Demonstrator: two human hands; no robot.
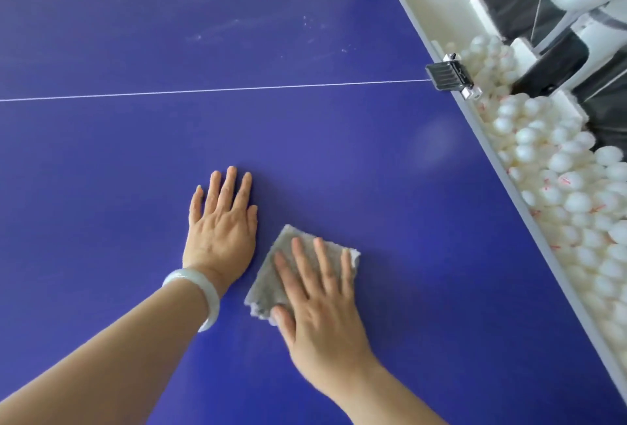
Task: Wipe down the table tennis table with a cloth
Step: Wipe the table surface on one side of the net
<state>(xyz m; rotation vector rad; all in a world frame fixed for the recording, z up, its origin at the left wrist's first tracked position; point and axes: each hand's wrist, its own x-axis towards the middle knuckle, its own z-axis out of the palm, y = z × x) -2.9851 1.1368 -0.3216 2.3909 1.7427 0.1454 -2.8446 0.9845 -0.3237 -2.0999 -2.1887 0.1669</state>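
Evidently mid-wipe: the right grip (pixel 319 306) lies flat, fingers straight, pressing the grey cloth (pixel 266 283) onto the blue worktop (pixel 339 139) to spread pressure; the left grip (pixel 220 231), flat and empty, braces just beside; pale smudges (pixel 220 29) farther off look unwiped

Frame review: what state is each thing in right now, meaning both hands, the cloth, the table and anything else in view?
table: whitish smears on the far part, none visible near the hands.
left hand: open, flat on the table, holding nothing.
right hand: open, straight fingers pressing the cloth.
cloth: flat on the table, partly under the right hand.
bangle: on the left wrist.
balls: piled beside the table's edge.
clamp: on the table's edge.
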